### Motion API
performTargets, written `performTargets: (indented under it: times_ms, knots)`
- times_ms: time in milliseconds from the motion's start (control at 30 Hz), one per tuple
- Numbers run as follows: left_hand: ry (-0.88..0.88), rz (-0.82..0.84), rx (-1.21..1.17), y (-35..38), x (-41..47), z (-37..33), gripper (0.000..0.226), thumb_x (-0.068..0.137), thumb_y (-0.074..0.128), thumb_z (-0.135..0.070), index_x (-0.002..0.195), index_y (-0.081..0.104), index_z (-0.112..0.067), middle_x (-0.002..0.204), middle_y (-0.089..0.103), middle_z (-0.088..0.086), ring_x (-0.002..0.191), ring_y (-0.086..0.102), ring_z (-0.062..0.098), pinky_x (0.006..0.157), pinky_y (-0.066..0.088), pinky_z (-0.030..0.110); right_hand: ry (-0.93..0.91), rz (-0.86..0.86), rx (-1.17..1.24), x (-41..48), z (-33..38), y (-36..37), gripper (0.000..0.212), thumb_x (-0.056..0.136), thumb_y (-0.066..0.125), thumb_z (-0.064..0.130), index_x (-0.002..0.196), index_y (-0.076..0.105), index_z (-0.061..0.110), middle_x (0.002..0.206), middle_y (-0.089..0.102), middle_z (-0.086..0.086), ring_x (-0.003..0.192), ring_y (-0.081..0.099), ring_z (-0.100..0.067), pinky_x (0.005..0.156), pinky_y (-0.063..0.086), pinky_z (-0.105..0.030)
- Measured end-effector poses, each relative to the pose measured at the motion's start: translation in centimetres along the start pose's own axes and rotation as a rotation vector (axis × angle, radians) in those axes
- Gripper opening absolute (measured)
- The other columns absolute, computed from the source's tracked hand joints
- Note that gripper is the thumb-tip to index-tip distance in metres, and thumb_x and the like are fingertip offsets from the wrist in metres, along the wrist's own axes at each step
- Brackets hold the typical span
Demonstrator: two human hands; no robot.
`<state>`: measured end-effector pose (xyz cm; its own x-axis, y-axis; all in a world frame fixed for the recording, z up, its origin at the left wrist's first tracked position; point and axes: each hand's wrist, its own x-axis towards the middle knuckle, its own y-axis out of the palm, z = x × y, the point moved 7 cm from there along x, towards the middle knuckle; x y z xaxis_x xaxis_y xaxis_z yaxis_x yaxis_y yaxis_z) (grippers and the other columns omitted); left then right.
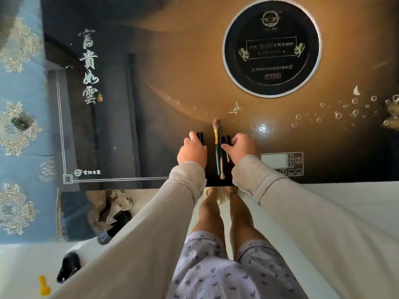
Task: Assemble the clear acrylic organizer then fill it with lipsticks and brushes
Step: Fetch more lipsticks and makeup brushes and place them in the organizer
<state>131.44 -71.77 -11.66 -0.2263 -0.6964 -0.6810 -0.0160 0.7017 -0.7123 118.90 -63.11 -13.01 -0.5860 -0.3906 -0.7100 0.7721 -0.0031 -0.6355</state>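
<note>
Brushes (217,147) between left hand (192,151) and right hand (240,147).

The dark glossy glass tabletop (151,87) bears large white brush calligraphy reading 富貴如雲 (89,65) in a vertical column, with a small red seal (100,97) just beside its last character. The round black inset cooker plate (271,47) and the grey button panel (282,163) carry print too small to read.

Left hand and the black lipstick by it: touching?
Touching. In the head view the left hand lies over the black lipstick, whose far end juts from under the fingers with no gap; whether its grip is closed is hidden.
</note>
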Motion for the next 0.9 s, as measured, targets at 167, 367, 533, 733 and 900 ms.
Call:
performTargets:
  times_ms: [167, 367, 533, 733, 900]
  knots:
    - [-0.024, 0.022, -0.016, 0.1, -0.1, 0.4, 0.025, 0.094, 0.041, -0.011, 0.117, 0.040, -0.003, 0.120, 0.054, 0.018, 0.106, 0.057, 0.039, 0.078, 0.048, 0.041, -0.030, 0.023, 0.019, -0.7, -0.1, -0.4, 0.024, 0.084, 0.061, 0.028, 0.099, 0.063, 0.009, 0.099, 0.068, -0.011, 0.085, 0.060, -0.026, 0.065, 0.039, -0.026]
    - [-0.027, 0.189, -0.182, -0.5, -4.2, 3.5, 0.034, 0.089, 0.052, -0.018, 0.117, 0.045, -0.002, 0.116, 0.060, 0.020, 0.104, 0.059, 0.037, 0.084, 0.049, 0.039, -0.026, 0.060, 0.042, -5.0, -3.8, -1.8, 0.024, 0.082, 0.063, 0.024, 0.098, 0.061, 0.007, 0.100, 0.069, -0.014, 0.084, 0.059, -0.026, 0.069, 0.041, -0.027]
    - [-0.026, 0.262, -0.091, 0.8, -9.8, 8.2, 0.034, 0.086, 0.052, -0.017, 0.116, 0.048, -0.003, 0.113, 0.064, 0.022, 0.101, 0.062, 0.036, 0.080, 0.049, 0.035, 0.025, 0.050, 0.043, -9.9, -9.4, -3.0, 0.026, 0.081, 0.065, 0.023, 0.099, 0.063, 0.004, 0.105, 0.069, -0.016, 0.097, 0.061, -0.031, 0.077, 0.046, -0.031]
    - [-0.028, 0.384, 0.065, 3.8, -13.9, 12.3, 0.017, 0.087, 0.050, -0.018, 0.102, 0.045, -0.011, 0.120, 0.059, 0.019, 0.109, 0.057, 0.033, 0.085, 0.045, 0.033, 0.078, 0.021, 0.083, -13.7, -15.0, -3.3, 0.031, 0.081, 0.067, 0.021, 0.108, 0.063, 0.006, 0.108, 0.069, -0.014, 0.096, 0.063, -0.027, 0.079, 0.045, -0.027]
    - [-0.014, 0.342, 0.141, 3.2, -13.9, 13.0, 0.014, 0.087, 0.050, -0.020, 0.096, 0.041, -0.014, 0.118, 0.061, 0.016, 0.108, 0.059, 0.031, 0.080, 0.044, 0.030, 0.126, -0.045, 0.174, -15.3, -18.2, -4.2, 0.025, 0.080, 0.066, 0.018, 0.100, 0.064, 0.003, 0.099, 0.070, -0.016, 0.082, 0.058, -0.025, 0.071, 0.040, -0.024]
